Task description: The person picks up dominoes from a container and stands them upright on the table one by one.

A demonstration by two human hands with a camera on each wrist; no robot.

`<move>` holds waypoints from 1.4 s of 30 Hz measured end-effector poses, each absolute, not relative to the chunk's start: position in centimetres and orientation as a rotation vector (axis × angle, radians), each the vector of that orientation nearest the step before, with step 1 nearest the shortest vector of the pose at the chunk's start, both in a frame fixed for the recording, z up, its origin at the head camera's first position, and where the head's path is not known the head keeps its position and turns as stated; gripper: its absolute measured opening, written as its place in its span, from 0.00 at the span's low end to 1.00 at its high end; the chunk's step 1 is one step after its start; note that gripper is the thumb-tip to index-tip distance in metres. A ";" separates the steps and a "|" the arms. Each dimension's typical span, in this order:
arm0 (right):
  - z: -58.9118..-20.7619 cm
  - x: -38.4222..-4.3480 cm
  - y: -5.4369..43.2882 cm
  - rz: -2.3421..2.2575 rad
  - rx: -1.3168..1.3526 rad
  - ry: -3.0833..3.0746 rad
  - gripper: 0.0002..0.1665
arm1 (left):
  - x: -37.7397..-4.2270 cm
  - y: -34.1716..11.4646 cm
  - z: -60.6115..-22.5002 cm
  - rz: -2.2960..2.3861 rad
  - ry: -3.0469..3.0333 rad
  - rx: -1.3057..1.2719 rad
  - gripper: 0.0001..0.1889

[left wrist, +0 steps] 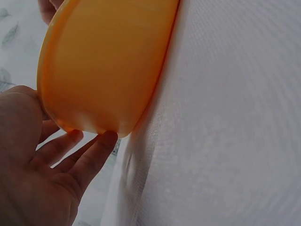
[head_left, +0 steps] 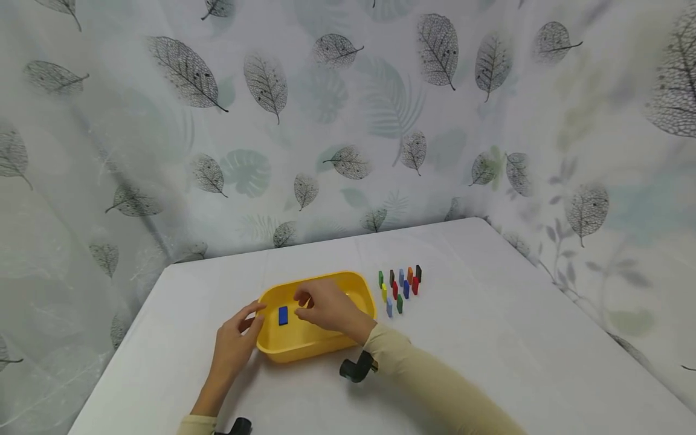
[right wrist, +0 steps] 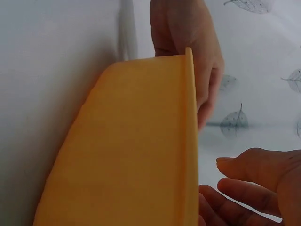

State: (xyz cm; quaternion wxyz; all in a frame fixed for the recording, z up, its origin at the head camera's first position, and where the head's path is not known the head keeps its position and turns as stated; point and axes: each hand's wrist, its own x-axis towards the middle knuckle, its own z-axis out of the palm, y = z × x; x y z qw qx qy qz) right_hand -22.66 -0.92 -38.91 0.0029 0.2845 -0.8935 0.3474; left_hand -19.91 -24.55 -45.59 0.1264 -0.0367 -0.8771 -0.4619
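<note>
A yellow plastic tray (head_left: 321, 349) rests on the white table, with a blue block (head_left: 283, 315) lying flat inside toward its left end. My left hand (head_left: 234, 341) holds that end of the tray; in the left wrist view, fingertips (left wrist: 109, 136) touch the outer wall. Over the tray's interior, to the right of the blue block, hovers my right hand (head_left: 331, 307). Its thumb and fingers are bent with a gap between them, and nothing shows in the gap. The right wrist view has the thumb (right wrist: 230, 165) apart from the fingers, beyond the tray's wall.
Right of the tray, several small coloured blocks (head_left: 406, 290) stand upright in rows on the white table (head_left: 489, 338). Leaf-patterned curtains (head_left: 348, 121) hang behind the table and along its sides. A black wrist-worn device (head_left: 356, 367) sits near the tray's front edge.
</note>
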 end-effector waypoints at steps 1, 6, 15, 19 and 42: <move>-39.1 -22.8 -1.4 1.076 0.902 -2.810 0.14 | -19.9 -24.5 -45.6 -1.351 -2.552 -0.109 0.15; -39.7 -23.3 -3.3 0.984 0.932 -2.843 0.13 | -19.9 -24.6 -45.5 -1.362 -2.520 -0.149 0.15; -41.7 -24.2 -5.2 0.905 0.919 -2.910 0.15 | -19.5 -24.5 -45.9 -1.359 -2.515 -0.167 0.15; -42.3 -24.6 -5.8 0.777 0.902 -2.971 0.19 | -19.6 -24.5 -45.9 -1.356 -2.509 -0.174 0.14; -43.2 -24.8 -6.8 0.242 1.013 -2.897 0.03 | -19.9 -24.7 -45.9 -1.328 -2.478 -0.209 0.14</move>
